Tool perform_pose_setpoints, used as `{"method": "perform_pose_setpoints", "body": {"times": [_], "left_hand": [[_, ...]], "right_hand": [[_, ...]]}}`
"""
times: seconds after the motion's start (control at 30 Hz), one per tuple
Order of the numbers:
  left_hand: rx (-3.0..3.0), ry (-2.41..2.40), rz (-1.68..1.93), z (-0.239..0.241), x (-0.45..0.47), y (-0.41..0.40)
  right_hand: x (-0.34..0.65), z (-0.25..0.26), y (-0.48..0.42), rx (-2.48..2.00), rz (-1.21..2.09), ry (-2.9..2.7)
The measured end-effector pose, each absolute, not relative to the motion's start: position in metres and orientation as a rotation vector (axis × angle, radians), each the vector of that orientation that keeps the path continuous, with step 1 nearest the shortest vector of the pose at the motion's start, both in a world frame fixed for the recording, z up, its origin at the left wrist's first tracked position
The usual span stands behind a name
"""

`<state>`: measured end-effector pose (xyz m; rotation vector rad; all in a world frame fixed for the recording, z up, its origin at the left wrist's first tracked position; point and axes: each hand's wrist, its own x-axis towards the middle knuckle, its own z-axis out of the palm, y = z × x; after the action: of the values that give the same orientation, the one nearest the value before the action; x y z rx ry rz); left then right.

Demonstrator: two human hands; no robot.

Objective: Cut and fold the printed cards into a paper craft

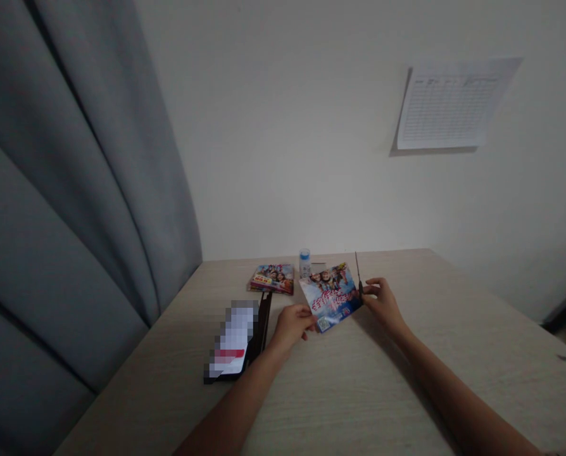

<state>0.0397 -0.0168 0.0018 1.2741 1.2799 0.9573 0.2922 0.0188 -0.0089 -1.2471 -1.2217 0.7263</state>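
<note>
My left hand (292, 324) pinches the lower left corner of a colourful printed sheet (331, 295) and holds it tilted above the wooden table (359, 380). My right hand (382, 303) is closed on a pair of scissors (358, 277) at the sheet's right edge, blades pointing up and away. Both forearms reach in from the bottom of the view.
A stack of similar printed sheets (273, 278) lies behind my left hand. A small white bottle with a blue cap (304, 262) stands beside it. A phone (233, 342) and a dark strip (263, 323) lie at the left. A grey curtain (74, 190) hangs left; a paper (454, 104) is on the wall.
</note>
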Motion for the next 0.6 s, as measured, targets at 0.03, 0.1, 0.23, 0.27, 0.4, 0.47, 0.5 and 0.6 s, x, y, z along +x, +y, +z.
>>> {"method": "perform_pose_setpoints", "body": {"times": [0.03,0.1,0.23,0.27,0.4,0.47,0.5,0.6], "left_hand": [[1.265,1.278,0.955,0.003,0.039,-0.017],[1.245,1.272,0.956,0.004,0.037,-0.018],[1.197,1.240,0.981,0.005,0.034,-0.019],[1.186,1.231,0.991,0.005,0.034,-0.020],[1.131,1.205,1.032,0.006,0.033,-0.021],[1.107,1.188,1.054,0.008,0.033,-0.022],[1.099,1.181,1.063,0.009,0.033,-0.023],[1.089,1.171,1.079,0.014,0.032,-0.025]], "right_hand": [[0.293,-0.008,0.017,-1.244,0.730,-1.248],[0.294,-0.005,0.015,-1.258,0.709,-1.321],[0.297,-0.001,0.011,-1.341,0.683,-1.407],[0.297,0.000,0.010,-1.350,0.694,-1.420],[0.295,0.002,0.008,-1.352,0.685,-1.461],[0.293,0.004,0.007,-1.366,0.677,-1.475],[0.292,0.005,0.007,-1.373,0.684,-1.483],[0.289,0.006,0.003,-1.386,0.713,-1.484]]}}
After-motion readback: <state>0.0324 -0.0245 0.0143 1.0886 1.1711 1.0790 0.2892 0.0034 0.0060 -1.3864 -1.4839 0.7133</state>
